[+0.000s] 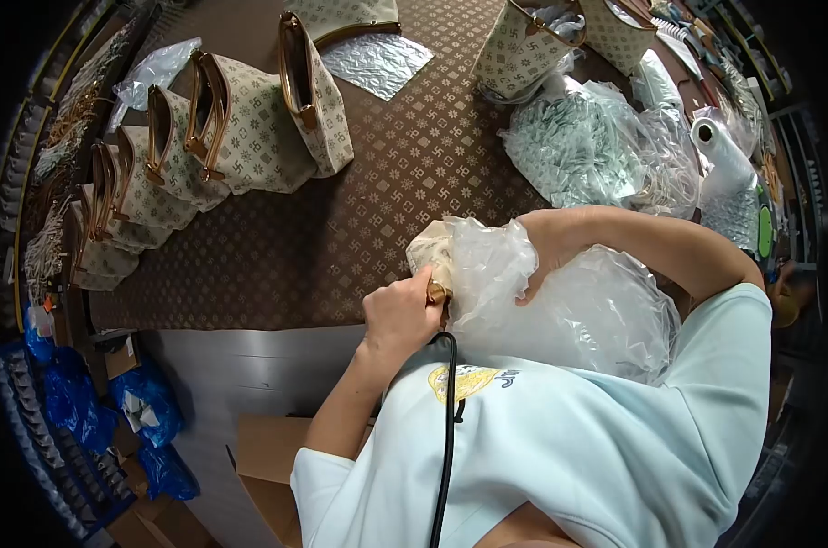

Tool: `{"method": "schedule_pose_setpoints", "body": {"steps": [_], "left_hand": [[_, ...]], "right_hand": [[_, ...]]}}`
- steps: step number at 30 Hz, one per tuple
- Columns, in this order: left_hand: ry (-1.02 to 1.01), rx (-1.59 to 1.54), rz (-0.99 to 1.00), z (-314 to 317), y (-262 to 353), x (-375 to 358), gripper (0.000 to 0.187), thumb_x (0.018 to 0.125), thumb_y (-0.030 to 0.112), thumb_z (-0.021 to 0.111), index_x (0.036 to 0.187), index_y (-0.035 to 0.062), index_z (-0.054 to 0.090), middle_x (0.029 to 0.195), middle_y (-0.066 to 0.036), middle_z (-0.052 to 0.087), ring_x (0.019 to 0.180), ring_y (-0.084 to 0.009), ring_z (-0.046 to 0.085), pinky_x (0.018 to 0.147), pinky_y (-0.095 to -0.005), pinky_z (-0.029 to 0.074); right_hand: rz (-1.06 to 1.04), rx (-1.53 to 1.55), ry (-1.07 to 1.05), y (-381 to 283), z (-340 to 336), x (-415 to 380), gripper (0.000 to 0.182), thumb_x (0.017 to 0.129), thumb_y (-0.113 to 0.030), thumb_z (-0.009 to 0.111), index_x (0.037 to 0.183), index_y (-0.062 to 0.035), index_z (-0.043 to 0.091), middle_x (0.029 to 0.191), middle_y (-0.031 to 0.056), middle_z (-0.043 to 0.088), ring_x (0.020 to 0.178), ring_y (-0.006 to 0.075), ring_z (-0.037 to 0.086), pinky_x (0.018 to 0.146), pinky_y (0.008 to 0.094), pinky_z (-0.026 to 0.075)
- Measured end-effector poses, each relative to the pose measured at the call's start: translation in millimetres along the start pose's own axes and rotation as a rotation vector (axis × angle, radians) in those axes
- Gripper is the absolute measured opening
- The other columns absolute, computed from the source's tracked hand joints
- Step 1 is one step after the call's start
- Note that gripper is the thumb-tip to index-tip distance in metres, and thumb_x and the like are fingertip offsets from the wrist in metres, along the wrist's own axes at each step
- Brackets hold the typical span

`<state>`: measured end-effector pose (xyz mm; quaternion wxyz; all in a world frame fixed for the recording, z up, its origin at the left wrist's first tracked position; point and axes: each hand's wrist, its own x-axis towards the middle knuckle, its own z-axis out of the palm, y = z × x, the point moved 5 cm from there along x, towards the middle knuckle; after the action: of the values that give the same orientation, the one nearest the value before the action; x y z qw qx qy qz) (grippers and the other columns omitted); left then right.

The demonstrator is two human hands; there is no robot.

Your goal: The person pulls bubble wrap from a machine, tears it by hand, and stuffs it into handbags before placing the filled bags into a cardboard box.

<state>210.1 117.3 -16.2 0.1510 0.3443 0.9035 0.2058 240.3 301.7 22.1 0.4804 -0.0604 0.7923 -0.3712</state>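
A light-blue shirt (560,447) faces a brown cloth (414,155) with beige motifs.

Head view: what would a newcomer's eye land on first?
Probably the row of patterned handbags curving down the left side of the brown table. Next, the cloudy plastic just right of centre, with a cream patterned bag poking out by the left hand. A bulging clear bag of pale green pieces also stands out on the table's right.

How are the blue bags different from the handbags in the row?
The blue bags are shiny and plain, but the handbags are cream with little patterns. The blue bags slump down low, while the handbags stand on the table. There are several of both.
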Motion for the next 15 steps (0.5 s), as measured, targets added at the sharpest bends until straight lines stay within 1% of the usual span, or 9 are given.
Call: {"method": "schedule_pose_setpoints", "body": {"steps": [1,3,4,7,8,10,11,14,15], "left_hand": [[-0.007,0.035,-0.012,1.0,-1.7,4.1,0.030,0.073,0.026,0.060,0.097,0.0066,0.063,0.066,-0.016,0.063,0.065,-0.0333,0.064,0.059,-0.0421,0.051],[0.005,-0.119,-0.143,-11.5,-11.9,27.0,0.025,0.076,0.028,0.058,0.085,0.0053,0.065,0.068,-0.018,0.063,0.067,-0.0366,0.063,0.062,-0.0442,0.050],[0.101,-0.157,-0.166,-16.7,-15.5,37.5,0.026,0.077,0.029,0.057,0.080,0.0042,0.066,0.071,-0.020,0.064,0.069,-0.0386,0.062,0.064,-0.0452,0.050],[0.138,-0.204,-0.218,-21.6,-11.4,51.8,0.027,0.078,0.032,0.060,0.081,0.0062,0.067,0.075,-0.018,0.065,0.073,-0.0364,0.063,0.067,-0.0439,0.050],[0.144,-0.205,-0.207,-21.6,-10.5,55.6,0.027,0.078,0.032,0.060,0.081,0.0062,0.067,0.075,-0.018,0.065,0.073,-0.0364,0.063,0.067,-0.0439,0.050],[0.156,-0.129,-0.188,-22.0,-9.3,57.6,0.026,0.078,0.033,0.061,0.081,0.0072,0.067,0.074,-0.017,0.065,0.073,-0.0355,0.063,0.066,-0.0444,0.050],[0.160,-0.132,-0.179,-22.4,-7.3,57.6,0.024,0.079,0.031,0.061,0.082,0.0073,0.067,0.073,-0.017,0.064,0.072,-0.0355,0.063,0.064,-0.0441,0.050],[0.148,-0.279,-0.156,-12.1,-8.9,56.2,0.021,0.080,0.028,0.061,0.084,0.0085,0.067,0.073,-0.018,0.064,0.074,-0.0352,0.063,0.064,-0.0443,0.050],[0.113,-0.294,-0.132,-8.1,-8.7,55.2,0.020,0.080,0.026,0.060,0.091,0.0099,0.066,0.075,-0.019,0.063,0.075,-0.0357,0.062,0.065,-0.0441,0.049]], "right_hand": [[0.088,-0.096,0.021,-8.6,-6.7,-10.9,0.062,0.058,-0.022,0.083,0.113,-0.0068,0.059,0.094,0.0123,0.065,0.093,0.0248,0.061,0.085,0.0346,0.046],[0.052,-0.447,0.347,-29.3,-31.4,-38.5,0.059,0.060,-0.013,0.076,0.115,-0.0033,0.056,0.099,0.0145,0.063,0.098,0.0271,0.059,0.085,0.0367,0.046],[0.032,-0.531,0.540,-43.3,-42.2,-60.2,0.058,0.060,-0.003,0.067,0.117,0.0013,0.053,0.105,0.0148,0.060,0.102,0.0278,0.056,0.085,0.0378,0.047],[0.048,-0.635,0.546,-56.1,-45.2,-79.1,0.059,0.060,0.003,0.059,0.118,0.0046,0.050,0.107,0.0152,0.057,0.103,0.0281,0.054,0.084,0.0369,0.047],[0.118,-0.576,0.407,-56.3,-35.4,-73.1,0.070,0.052,0.010,0.059,0.120,-0.0011,0.049,0.111,0.0114,0.054,0.102,0.0291,0.052,0.084,0.0357,0.046],[-0.010,-0.612,0.147,-65.8,-18.7,-64.6,0.066,0.055,0.007,0.058,0.120,-0.0017,0.050,0.110,0.0106,0.055,0.103,0.0274,0.053,0.084,0.0372,0.046],[-0.057,-0.624,0.189,-63.1,-18.9,-59.9,0.063,0.057,0.004,0.059,0.119,-0.0025,0.051,0.109,0.0097,0.055,0.104,0.0271,0.053,0.084,0.0373,0.046],[0.101,-0.668,0.243,-39.4,-44.0,-45.7,0.063,0.056,0.001,0.061,0.119,-0.0034,0.052,0.105,0.0107,0.057,0.105,0.0272,0.053,0.084,0.0363,0.047],[0.103,-0.668,0.245,-39.9,-49.0,-45.0,0.063,0.056,0.001,0.061,0.119,-0.0034,0.052,0.105,0.0107,0.057,0.105,0.0272,0.053,0.084,0.0363,0.047]]}}
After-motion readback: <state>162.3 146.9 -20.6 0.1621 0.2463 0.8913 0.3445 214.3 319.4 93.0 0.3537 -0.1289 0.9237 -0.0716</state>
